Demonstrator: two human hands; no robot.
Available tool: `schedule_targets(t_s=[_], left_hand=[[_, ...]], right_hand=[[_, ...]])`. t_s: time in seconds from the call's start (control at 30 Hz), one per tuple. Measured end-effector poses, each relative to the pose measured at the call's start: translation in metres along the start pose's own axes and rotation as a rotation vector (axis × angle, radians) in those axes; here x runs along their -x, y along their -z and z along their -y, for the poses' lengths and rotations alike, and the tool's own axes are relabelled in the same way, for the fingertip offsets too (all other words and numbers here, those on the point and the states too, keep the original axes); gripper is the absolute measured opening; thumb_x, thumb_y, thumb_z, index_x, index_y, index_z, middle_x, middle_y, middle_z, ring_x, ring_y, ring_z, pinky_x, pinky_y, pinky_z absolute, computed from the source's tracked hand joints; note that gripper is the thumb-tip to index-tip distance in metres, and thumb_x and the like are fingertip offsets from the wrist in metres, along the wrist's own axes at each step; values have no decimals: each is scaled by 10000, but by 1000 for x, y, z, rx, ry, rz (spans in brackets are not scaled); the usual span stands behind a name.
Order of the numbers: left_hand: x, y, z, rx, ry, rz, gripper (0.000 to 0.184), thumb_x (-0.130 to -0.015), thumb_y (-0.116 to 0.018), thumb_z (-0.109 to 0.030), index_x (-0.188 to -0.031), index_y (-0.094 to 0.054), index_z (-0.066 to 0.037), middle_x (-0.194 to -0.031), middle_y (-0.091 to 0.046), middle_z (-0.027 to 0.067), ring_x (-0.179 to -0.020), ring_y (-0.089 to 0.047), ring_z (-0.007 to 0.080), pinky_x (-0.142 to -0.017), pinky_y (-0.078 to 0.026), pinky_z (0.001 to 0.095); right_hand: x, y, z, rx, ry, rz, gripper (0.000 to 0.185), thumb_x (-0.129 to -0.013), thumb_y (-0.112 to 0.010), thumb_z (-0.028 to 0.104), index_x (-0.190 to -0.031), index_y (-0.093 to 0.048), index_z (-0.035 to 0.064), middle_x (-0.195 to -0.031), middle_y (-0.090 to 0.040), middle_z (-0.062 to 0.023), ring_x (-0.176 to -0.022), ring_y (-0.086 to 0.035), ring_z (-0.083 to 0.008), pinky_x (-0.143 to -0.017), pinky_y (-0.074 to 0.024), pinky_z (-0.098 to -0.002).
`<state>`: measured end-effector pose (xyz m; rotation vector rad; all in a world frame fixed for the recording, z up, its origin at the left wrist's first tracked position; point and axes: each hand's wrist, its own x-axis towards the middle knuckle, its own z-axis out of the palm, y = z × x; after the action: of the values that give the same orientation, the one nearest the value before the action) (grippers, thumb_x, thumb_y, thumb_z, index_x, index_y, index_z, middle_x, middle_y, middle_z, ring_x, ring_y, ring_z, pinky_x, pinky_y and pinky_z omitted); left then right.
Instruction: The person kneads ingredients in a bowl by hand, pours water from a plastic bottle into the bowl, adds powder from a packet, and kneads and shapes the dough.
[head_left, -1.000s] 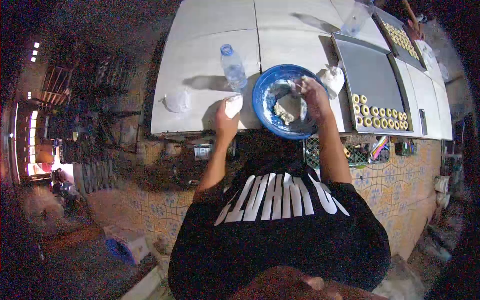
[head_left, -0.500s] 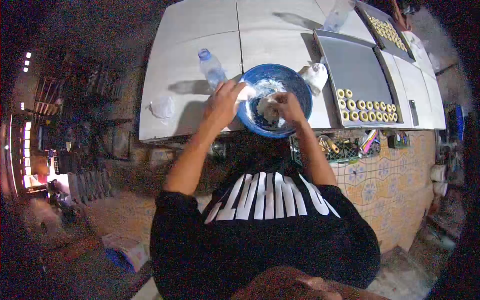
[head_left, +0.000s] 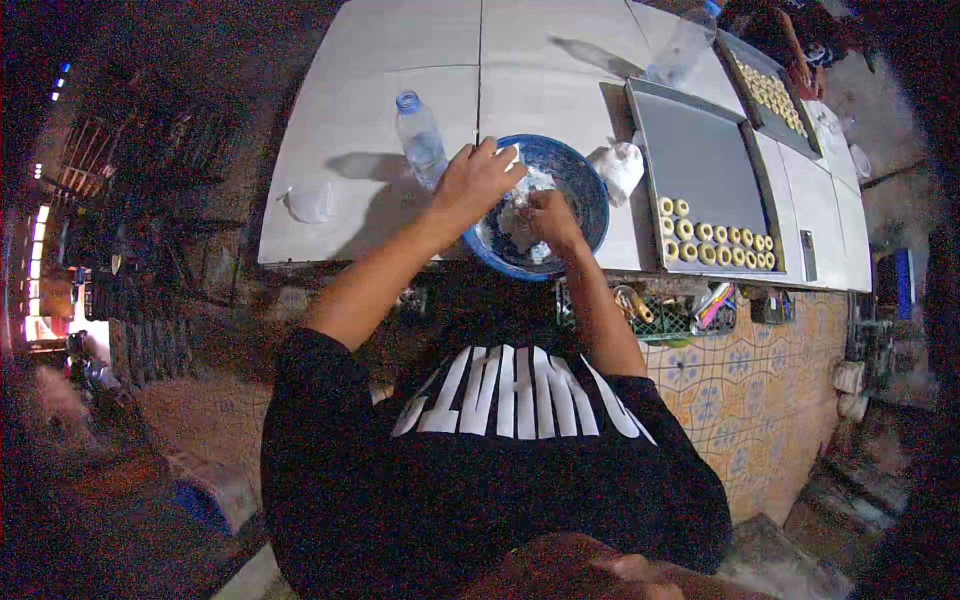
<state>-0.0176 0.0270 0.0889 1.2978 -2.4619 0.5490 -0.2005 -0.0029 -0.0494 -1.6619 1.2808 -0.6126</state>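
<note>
A blue bowl [head_left: 606, 205] stands at the near edge of the white table, with a white floury mixture [head_left: 541, 180] inside. My left hand [head_left: 478, 187] is over the bowl's left rim, its fingers closed on a small white packet-like thing [head_left: 513, 157] that the hand partly hides. Down in the bowl, my right hand [head_left: 553, 220] has its fingers curled into the mixture. A clear plastic bottle [head_left: 420, 140] is upright just behind my left hand. Close to the bowl's right side sits a white plastic bag [head_left: 618, 172].
Right of the bowl, a metal tray [head_left: 700, 150] carries rows of pale rings [head_left: 720, 240]. A second tray [head_left: 770, 92] of rings lies beyond it, near another person's arm [head_left: 797, 55]. A large clear bottle [head_left: 685, 48] and a crumpled white bag [head_left: 310, 203] also rest on the table [head_left: 400, 35].
My left hand has moved up and inward over the bowl with the white thing. My right hand, which held up a pale clump, is now lower among the mixture. The view has shifted slightly.
</note>
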Motion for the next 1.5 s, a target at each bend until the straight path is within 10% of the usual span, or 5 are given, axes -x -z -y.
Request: schedule_targets(t_s=[0.23,0.37,0.8,1.13,1.5], left_hand=[[-3,-7,4,-13,-26,77,262,-806,-579,-154,-1065,-614,-150,-1090,-602,49,-1039,-568,266,-826,-512,395],[-4,-4,5,-39,-71,-10,293,-806,-575,-161,-1098,-593,-147,-1078,-591,47,-1020,-573,258,-818,-515,386],[-12,-12,15,-73,-237,-265,154,-757,-616,-200,-897,-625,-135,-857,-549,-22,-871,-567,168,-770,-532,293],[-16,-13,20,0,-314,-159,328,-746,-600,-178,-1063,-638,-103,-1058,-619,19,-962,-590,236,-815,-553,342],[-14,-11,22,-7,-300,-147,346,-730,-600,-175,-1067,-652,-112,-1081,-633,12,-953,-586,234,-813,-549,351]], right_hand=[[-19,-6,-27,415,379,-156,209,-806,-599,156,-771,-647,-44,-729,-637,-209,-663,-614,-315,-612,-452,-441],[3,10,29,192,149,-116,181,-659,-572,68,-781,-629,-53,-742,-645,-219,-671,-613,-324,-637,-459,-444],[-1,6,27,-55,88,-100,111,-758,-641,90,-751,-629,-21,-651,-623,-88,-565,-540,-137,-513,-432,-362],[0,7,27,-178,-111,-27,139,-750,-604,104,-689,-563,-14,-624,-586,-91,-572,-497,-145,-514,-416,-376],[-25,6,-20,75,312,-43,133,-765,-609,77,-778,-630,-54,-691,-635,-170,-636,-549,-134,-579,-458,-361]])
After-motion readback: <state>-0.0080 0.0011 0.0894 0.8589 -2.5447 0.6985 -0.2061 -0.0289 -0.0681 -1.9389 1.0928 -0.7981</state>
